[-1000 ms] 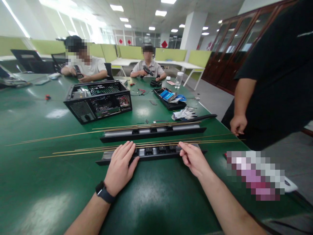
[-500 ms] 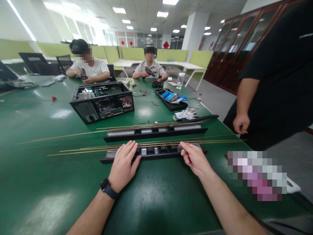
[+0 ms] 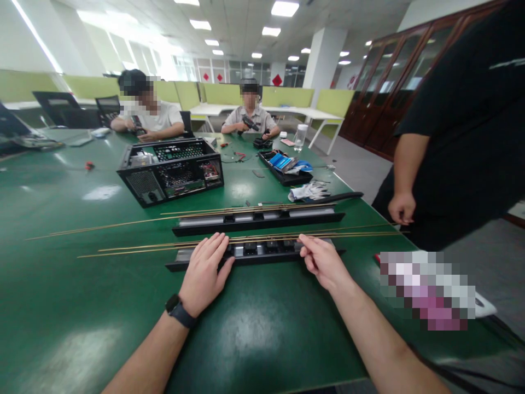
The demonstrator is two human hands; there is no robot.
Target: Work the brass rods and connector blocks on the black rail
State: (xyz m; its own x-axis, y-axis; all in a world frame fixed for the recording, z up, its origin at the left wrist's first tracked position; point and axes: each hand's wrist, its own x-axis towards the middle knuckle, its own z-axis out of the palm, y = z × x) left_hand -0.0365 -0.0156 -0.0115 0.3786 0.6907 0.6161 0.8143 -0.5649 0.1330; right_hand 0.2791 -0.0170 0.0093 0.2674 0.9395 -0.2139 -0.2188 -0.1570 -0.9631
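Several thin brass-coloured rods (image 3: pixel 262 238) lie lengthwise over the nearer black rail (image 3: pixel 254 259), which has a silvery channel and black blocks along it. My left hand (image 3: pixel 208 268) rests flat over the rail's left part and the rods, fingers extended and close together. Toward the right end, my right hand (image 3: pixel 320 257) is closed in a pinch at the rods, thumb against the forefinger; how many rods are between the fingertips I cannot tell. Behind lies a second black rail (image 3: pixel 262 220) with more brass rods (image 3: pixel 197 212) along it.
An open black computer case (image 3: pixel 172 169) stands on the green table (image 3: pixel 102 306). Farther right are a black tray (image 3: pixel 287 169) with blue parts, white gloves (image 3: pixel 307 191) and a clear bottle (image 3: pixel 301 138). Two people sit opposite; another person (image 3: pixel 459 120) stands at the right edge.
The view has shifted slightly. Both hands keep nearly the same places on the rods, and the rods stay across the nearer rail.
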